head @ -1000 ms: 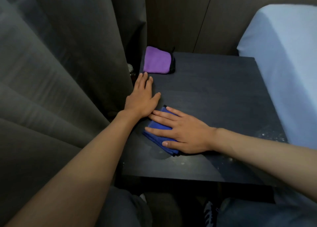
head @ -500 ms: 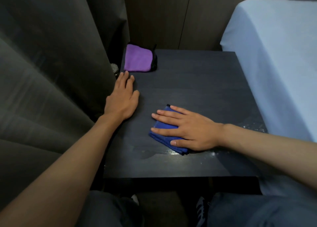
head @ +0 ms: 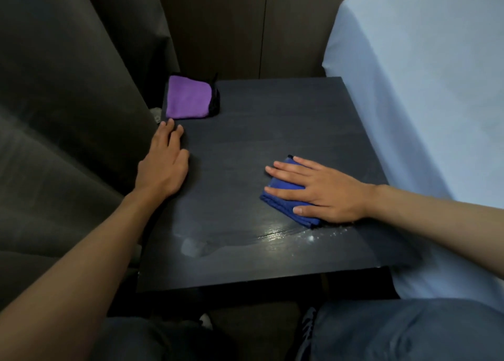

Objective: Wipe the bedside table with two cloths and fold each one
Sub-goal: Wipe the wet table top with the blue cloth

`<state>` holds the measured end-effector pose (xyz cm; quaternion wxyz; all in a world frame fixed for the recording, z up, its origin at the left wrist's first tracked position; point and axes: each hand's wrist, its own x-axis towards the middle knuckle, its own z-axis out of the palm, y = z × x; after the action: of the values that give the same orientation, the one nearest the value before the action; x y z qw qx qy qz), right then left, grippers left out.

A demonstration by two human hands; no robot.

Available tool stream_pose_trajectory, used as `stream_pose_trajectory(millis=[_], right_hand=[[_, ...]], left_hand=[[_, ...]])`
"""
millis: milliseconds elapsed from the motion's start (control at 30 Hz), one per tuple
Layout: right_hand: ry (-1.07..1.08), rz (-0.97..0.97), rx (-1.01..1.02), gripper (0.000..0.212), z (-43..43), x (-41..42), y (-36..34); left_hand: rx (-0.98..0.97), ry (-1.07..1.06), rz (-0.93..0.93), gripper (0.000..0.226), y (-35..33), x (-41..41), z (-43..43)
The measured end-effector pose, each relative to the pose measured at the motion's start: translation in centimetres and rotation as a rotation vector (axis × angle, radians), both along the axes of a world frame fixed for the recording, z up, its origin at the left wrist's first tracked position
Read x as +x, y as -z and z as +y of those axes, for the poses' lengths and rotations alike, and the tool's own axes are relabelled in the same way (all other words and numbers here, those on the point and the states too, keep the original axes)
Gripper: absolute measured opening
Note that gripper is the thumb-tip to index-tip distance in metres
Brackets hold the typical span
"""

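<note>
The dark bedside table (head: 272, 120) fills the middle of the view. A folded blue cloth (head: 283, 205) lies on its right part, and my right hand (head: 321, 189) presses flat on it with straight fingers. A folded purple cloth (head: 188, 97) with a black edge sits at the table's far left corner. My left hand (head: 163, 164) rests flat on the table's left edge, fingertips just short of the purple cloth. A wet, shiny smear (head: 272, 238) shows near the front edge.
A dark curtain (head: 68, 115) hangs close along the table's left side. A bed with a pale blue sheet (head: 422, 101) borders the right side. A brown wall panel (head: 231, 28) stands behind. My knees (head: 395, 330) are below the front edge.
My right hand has slid the blue cloth to the right across the table, away from my left hand. My left hand stays flat at the left edge.
</note>
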<state>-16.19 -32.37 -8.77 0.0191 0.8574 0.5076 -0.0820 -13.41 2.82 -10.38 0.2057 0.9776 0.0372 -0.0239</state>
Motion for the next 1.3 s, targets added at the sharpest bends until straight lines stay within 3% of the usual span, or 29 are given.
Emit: stream_pose_trajectory(millis=[333, 700, 867, 1033, 1300], right_hand=[[0.227, -0.012, -0.002, 0.056, -5.6, 1.7, 0.1], [0.688, -0.060, 0.030, 0.056, -7.4, -0.2, 1.5], [0.993, -0.082, 0.074, 0.066, -5.8, -2.7, 1.9], [1.349, -0.120, 0.095, 0.057, -3.0, -5.7, 2.3], [1.721, -0.116, 0.152, 0.060, 1.2, -8.6, 2.5]], left_hand=[[-0.012, 0.004, -0.015, 0.055, 0.2, 0.1, 0.0], [-0.025, 0.011, -0.019, 0.055, 0.3, 0.1, 0.2], [-0.018, 0.001, -0.007, 0.055, 0.0, 0.1, 0.0], [-0.012, 0.014, -0.014, 0.055, 0.1, 0.0, 0.1], [0.015, 0.015, -0.002, 0.056, 0.1, 0.1, 0.1]])
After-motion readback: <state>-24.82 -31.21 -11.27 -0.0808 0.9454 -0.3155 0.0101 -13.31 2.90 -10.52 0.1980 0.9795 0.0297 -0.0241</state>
